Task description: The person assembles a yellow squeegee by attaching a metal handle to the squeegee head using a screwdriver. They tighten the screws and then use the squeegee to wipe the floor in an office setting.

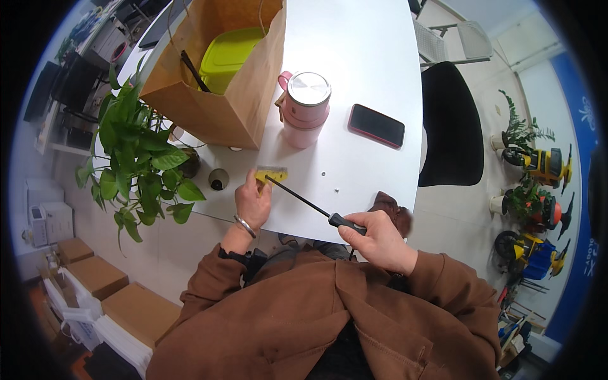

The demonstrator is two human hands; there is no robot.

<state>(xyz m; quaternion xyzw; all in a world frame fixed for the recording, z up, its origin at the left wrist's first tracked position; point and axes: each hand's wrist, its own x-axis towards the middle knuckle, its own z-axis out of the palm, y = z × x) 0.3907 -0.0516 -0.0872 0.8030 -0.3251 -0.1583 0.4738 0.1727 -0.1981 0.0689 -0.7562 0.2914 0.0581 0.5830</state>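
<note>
Near the table's front edge, my left hand (253, 204) pinches a small yellow piece with a greyish strip along its top (273, 173). My right hand (379, 240) is wrapped round the black handle of a long screwdriver (304, 201). Its dark shaft points up and left, and the tip meets the yellow piece; whether it sits in a screw is too small to tell. Two tiny metal parts, a dark one (323, 174) and a paler one (337, 190), lie on the white table to the right of the yellow piece.
Beyond my hands stand a pink lidded mug (307, 114) and a brown paper bag (234, 117) holding a lime-green box (231, 54). A phone (377, 126) lies to the right. A leafy plant (136, 152) and small cup (218, 179) are at left; a brown item (391, 212) is near the right corner.
</note>
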